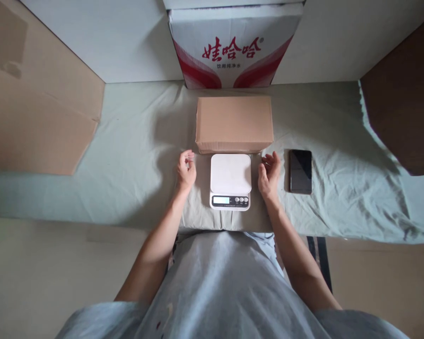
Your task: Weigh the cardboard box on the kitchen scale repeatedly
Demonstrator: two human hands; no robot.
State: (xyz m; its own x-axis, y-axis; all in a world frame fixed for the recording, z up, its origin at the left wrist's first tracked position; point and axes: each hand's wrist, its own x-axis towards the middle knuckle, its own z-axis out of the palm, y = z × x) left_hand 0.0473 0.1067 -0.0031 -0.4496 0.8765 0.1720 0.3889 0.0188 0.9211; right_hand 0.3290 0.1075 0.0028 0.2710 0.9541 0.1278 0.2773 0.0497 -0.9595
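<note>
Cloth [134, 155], pale green and wrinkled, is covering the table and carrying everything. Printed carton [235, 44], white with red lettering and red curves, is standing at the far edge against the wall. Brown cardboard box [234, 123], plain and closed, is lying just in front of it. White kitchen scale [230, 181] is sitting right before the box, near touching it: square blank platform, rounded corners, small display and three round buttons along the near edge, nothing resting on it. Black phone [300, 171] is lying screen-up, right of the scale. Left hand [185, 171] is hovering just left of the scale, fingers loosely curled, gripping nothing. Right hand [269, 175] is flanking the other side, fingers half bent, empty.
</note>
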